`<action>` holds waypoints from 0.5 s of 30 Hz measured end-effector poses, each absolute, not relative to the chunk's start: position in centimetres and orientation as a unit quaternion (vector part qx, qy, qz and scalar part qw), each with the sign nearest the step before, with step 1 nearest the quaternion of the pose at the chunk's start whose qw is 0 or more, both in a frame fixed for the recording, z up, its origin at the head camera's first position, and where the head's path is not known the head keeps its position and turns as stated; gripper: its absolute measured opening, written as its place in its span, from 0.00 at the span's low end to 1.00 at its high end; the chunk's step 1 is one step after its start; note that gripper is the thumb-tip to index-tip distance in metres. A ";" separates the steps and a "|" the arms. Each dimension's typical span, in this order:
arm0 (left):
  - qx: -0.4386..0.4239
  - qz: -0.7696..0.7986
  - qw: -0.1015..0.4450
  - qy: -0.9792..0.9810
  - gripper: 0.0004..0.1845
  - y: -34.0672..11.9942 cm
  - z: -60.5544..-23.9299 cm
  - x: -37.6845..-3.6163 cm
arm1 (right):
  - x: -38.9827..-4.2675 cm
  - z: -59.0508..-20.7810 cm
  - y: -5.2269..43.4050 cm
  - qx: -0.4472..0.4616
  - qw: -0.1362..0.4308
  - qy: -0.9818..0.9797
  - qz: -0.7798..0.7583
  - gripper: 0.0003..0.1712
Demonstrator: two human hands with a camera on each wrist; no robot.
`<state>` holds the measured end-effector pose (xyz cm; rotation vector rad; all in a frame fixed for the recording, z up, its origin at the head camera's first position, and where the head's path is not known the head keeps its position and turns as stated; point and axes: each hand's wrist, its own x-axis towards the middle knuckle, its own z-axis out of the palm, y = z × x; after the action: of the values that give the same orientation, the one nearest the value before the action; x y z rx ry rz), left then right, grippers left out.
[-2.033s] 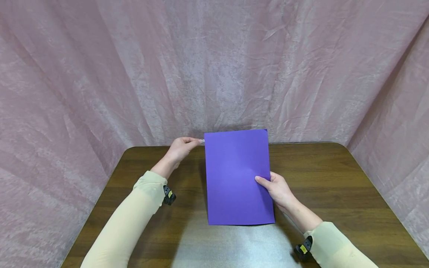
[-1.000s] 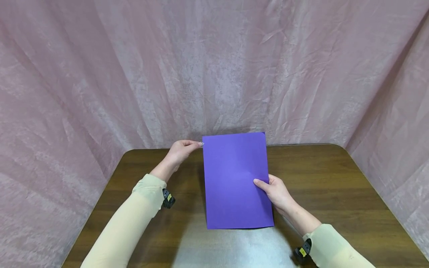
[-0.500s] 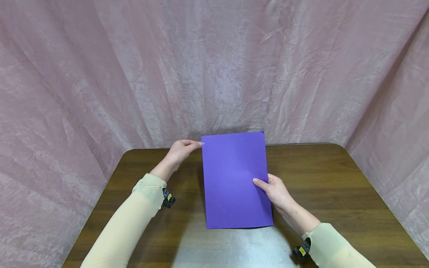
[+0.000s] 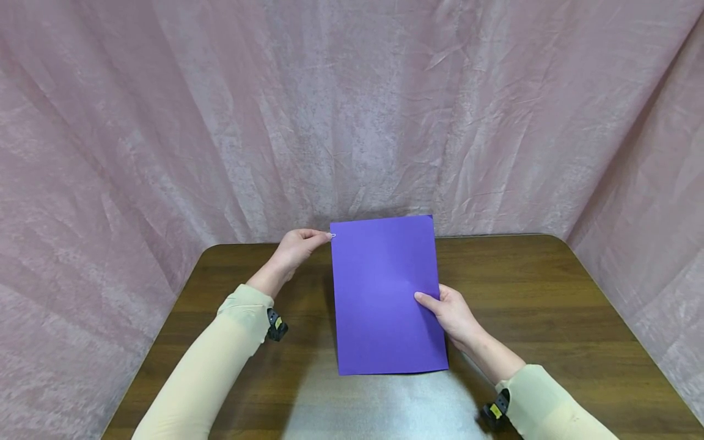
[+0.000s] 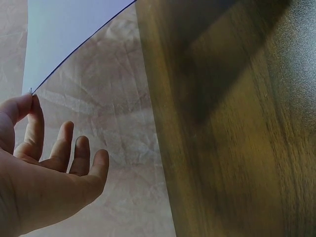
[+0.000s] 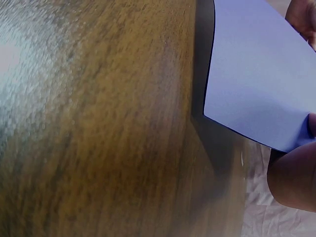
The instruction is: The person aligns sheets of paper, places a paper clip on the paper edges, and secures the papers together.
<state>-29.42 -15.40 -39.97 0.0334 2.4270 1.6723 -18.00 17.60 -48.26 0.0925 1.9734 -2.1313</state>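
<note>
A purple sheet of paper [image 4: 385,293] is held up over the table, facing the head camera. My right hand [image 4: 453,311] grips its right edge, thumb on the front and fingers behind. At the upper left corner, my left hand [image 4: 297,247] pinches a small paper clip [image 4: 333,235] between thumb and index finger. The clip overlaps the sheet's left edge. In the left wrist view the other fingers of the left hand [image 5: 54,173] are spread loosely, away from the paper [image 5: 64,39]. The right wrist view shows the sheet's lower corner [image 6: 222,106] bending slightly near the right thumb.
The brown wooden table [image 4: 539,287] has rounded far corners, and light glares off its near middle. A pink crushed-velvet curtain [image 4: 352,110] hangs behind and along both sides. Each wrist wears a black camera on a strap, such as the left wrist camera [image 4: 277,325].
The paper has shifted slightly left, toward the left hand. The clip, earlier just outside the left edge, now overlaps the paper's corner. Both hands keep their holds.
</note>
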 end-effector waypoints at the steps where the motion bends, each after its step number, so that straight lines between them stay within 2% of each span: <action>1: 0.012 0.564 0.096 0.820 0.25 -15.4 -40.0 -29.4 | -18.0 -48.2 17.6 0.032 0.117 0.674 -0.729 0.18; 15: 0.011 0.562 0.097 0.822 0.25 -15.5 -39.8 -29.2 | -18.0 -48.1 17.5 0.034 0.115 0.678 -0.725 0.18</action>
<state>-29.23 -15.48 -39.81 0.0324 2.4334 1.6632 -17.96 17.47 -48.10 0.0997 1.9875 -2.1234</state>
